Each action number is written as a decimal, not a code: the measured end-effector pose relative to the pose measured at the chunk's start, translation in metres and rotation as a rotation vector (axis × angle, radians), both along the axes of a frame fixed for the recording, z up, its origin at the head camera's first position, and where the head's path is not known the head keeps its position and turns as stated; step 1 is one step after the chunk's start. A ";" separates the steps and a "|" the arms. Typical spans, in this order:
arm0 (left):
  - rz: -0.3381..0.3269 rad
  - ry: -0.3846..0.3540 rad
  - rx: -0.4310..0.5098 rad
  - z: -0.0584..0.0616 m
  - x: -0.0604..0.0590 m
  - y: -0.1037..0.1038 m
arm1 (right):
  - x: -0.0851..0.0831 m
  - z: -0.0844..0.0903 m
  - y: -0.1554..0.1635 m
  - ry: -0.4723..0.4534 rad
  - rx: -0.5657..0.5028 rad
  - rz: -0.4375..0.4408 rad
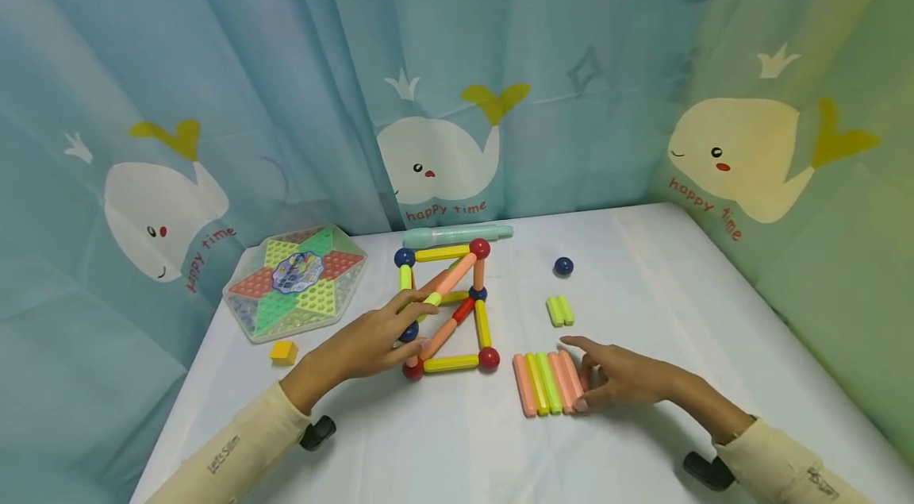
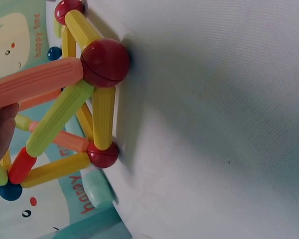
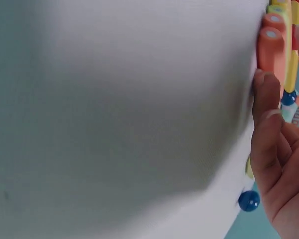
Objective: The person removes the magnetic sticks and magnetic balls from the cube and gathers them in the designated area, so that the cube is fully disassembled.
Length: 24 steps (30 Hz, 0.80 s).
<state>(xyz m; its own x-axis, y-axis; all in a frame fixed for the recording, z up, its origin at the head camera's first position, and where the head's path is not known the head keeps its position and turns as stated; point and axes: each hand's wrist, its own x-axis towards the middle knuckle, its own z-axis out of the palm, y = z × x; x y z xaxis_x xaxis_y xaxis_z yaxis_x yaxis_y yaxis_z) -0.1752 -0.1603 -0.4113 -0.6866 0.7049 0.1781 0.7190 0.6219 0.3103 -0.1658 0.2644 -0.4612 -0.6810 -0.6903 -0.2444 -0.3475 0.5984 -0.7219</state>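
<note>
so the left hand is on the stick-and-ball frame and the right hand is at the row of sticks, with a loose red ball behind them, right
Not quite: the loose ball is blue, as the head view shows. The left hand is on the frame and the right hand is at the row of sticks.

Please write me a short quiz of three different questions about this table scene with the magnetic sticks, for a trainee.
1. True or false: the left hand holds the stick-and-ball frame.
2. Multiple choice: the right hand touches
A. the loose blue ball
B. the row of sticks lying flat
C. the hexagonal game board
3. Fill the blank: the small cube on the table near the board has the colour ____.

Key: 1 true; 2 B; 3 yellow.
</note>
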 end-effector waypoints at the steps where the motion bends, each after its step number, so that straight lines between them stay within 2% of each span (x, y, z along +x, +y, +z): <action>1: -0.003 0.002 0.001 0.000 0.000 0.001 | 0.001 0.002 0.002 -0.007 -0.011 0.001; 4: -0.008 0.007 0.002 0.000 -0.001 0.002 | -0.001 0.012 0.007 -0.026 -0.033 0.002; 7: -0.008 0.010 0.001 0.000 -0.001 0.002 | -0.008 0.027 0.007 0.023 -0.038 -0.009; 16: 0.001 0.014 -0.005 0.001 -0.002 0.001 | -0.044 0.071 -0.025 0.291 -0.056 -0.138; 19: 0.000 0.015 -0.006 0.000 -0.002 0.000 | -0.058 0.078 -0.041 0.345 -0.077 -0.180; 24: 0.002 0.005 -0.002 -0.001 -0.001 0.000 | -0.080 0.080 -0.064 0.403 -0.134 -0.219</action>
<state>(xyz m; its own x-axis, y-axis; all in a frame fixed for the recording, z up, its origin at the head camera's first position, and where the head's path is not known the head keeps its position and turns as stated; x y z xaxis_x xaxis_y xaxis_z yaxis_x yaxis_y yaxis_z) -0.1758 -0.1603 -0.4122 -0.6872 0.7038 0.1801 0.7192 0.6240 0.3056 -0.2456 0.2002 -0.3808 -0.8361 -0.5276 0.1506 -0.4920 0.5995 -0.6312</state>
